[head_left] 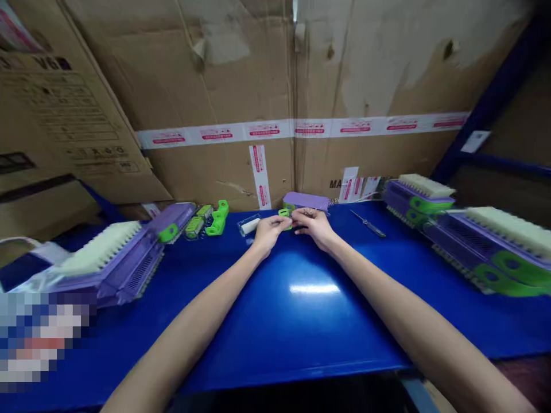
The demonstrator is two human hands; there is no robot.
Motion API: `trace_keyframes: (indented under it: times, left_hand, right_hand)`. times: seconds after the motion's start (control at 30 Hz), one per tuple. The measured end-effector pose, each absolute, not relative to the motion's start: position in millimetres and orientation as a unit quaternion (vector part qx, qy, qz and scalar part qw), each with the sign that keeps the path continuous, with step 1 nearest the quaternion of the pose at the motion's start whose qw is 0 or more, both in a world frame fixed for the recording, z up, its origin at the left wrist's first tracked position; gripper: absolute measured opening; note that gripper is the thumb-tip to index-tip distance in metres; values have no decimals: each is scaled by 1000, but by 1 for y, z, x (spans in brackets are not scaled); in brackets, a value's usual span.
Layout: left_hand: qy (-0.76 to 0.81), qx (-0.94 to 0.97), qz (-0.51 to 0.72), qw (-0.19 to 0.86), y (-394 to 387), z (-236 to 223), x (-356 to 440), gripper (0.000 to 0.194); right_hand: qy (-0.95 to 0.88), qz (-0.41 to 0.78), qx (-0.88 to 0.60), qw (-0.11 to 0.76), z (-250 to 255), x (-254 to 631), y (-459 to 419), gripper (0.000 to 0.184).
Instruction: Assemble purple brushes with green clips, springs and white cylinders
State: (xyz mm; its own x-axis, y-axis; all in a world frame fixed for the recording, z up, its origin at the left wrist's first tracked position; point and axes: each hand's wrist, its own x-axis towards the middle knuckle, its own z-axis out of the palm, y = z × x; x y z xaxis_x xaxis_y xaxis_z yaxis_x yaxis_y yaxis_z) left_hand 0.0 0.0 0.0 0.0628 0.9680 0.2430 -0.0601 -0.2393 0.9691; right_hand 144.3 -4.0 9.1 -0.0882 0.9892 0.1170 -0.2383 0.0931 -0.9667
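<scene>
Both my arms reach forward over a glossy blue table (301, 310). My left hand (269, 229) and my right hand (314, 225) meet near the far edge, fingers curled round a small green plastic piece (284, 215). Right behind the hands lies a purple block (306, 201) that the green piece seems to touch. A small clear tray with a white roll (248, 225) sits just left of my left hand.
Purple brushes with pale bristles and green clips are stacked at the left (116, 252) and the right (482, 235). Loose green clips (215, 221) lie at the back left. A thin screwdriver (368, 224) lies right of my hands. Cardboard boxes (241, 92) wall the back.
</scene>
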Motion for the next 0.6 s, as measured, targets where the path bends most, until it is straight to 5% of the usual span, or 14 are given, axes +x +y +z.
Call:
trace_keyframes:
  times: [0.6]
  left_hand:
    - [412,635,557,342,1,-9,4,32]
  right_hand:
    - [-667,314,-391,551,-5,147,9,23]
